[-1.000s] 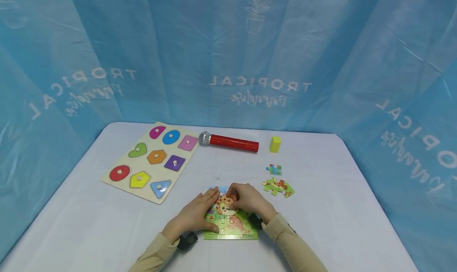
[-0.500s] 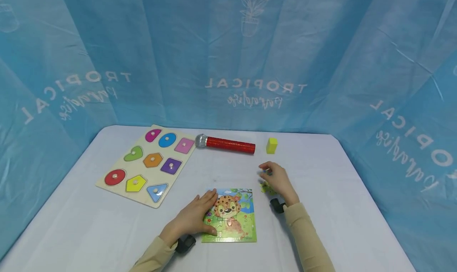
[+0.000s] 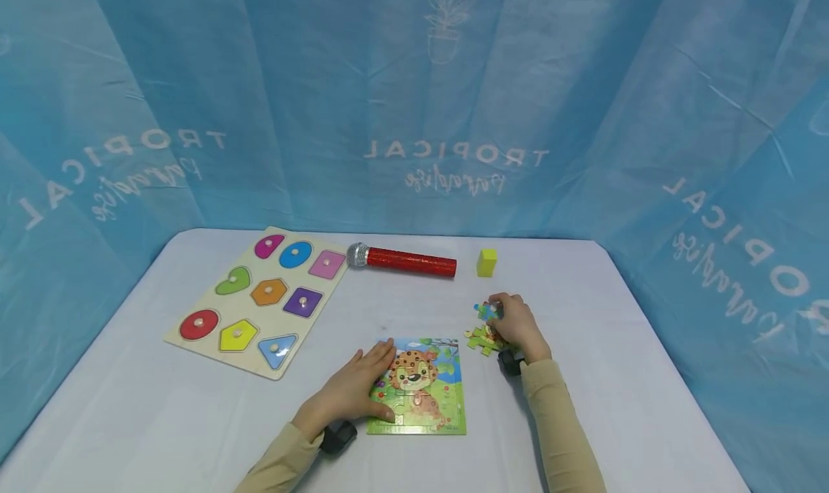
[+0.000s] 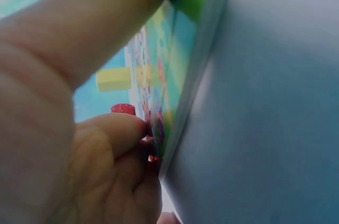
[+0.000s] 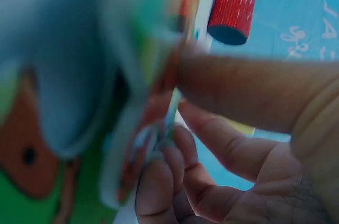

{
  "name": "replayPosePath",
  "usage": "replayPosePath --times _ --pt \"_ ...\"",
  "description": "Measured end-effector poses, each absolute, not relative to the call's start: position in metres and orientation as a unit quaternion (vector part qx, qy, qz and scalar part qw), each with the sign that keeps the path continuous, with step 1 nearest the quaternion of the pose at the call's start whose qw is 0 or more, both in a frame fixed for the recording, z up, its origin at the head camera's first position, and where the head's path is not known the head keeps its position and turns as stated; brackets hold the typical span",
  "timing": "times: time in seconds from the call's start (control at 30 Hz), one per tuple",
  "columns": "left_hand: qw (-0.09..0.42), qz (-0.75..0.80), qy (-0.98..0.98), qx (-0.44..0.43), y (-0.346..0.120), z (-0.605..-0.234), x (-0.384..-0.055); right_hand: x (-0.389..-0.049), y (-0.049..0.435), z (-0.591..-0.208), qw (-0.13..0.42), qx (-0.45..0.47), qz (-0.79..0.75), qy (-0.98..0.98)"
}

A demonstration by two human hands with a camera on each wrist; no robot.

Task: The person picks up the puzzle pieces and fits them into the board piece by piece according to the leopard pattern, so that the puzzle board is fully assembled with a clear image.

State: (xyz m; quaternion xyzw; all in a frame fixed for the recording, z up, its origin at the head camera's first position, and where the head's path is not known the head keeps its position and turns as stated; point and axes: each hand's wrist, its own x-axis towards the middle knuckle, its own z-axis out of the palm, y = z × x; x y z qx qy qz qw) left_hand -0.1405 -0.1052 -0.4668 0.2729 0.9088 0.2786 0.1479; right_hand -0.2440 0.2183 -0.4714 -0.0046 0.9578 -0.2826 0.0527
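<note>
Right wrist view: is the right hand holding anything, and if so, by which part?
Cannot be told: the right hand has its fingers among the loose puzzle pieces, but blur hides any hold.

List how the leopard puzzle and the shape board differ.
The leopard puzzle shows one cartoon scene, whereas the shape board carries nine separate coloured shapes with knobs.
The puzzle is smaller than the shape board.
The left hand rests on the leopard puzzle, while neither hand touches the shape board.
Both lie flat on the white table.
</note>
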Motion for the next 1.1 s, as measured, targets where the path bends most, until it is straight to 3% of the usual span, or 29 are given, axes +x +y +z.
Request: replayPosePath --times 0.23,0.57,0.9,1.1 --pt "0.152 0.278 0.907 0.277 -0.109 -0.466 -0.140 -0.237 0.223 -0.465 0.072 0.009 -0.308 0.949" --pt "0.151 0.277 0.908 0.275 -0.108 -0.468 -0.140 -0.234 0.218 -0.462 0.101 -0.049 -0.401 0.909" --pt "0.151 0.277 0.908 0.275 -0.107 -0.469 -0.140 -0.227 0.186 -0.465 0.216 -0.117 -0.464 0.851" --pt "0.149 0.279 0.909 0.272 -0.108 -0.469 -0.139 -0.218 0.166 -0.462 0.205 -0.115 -0.403 0.885"
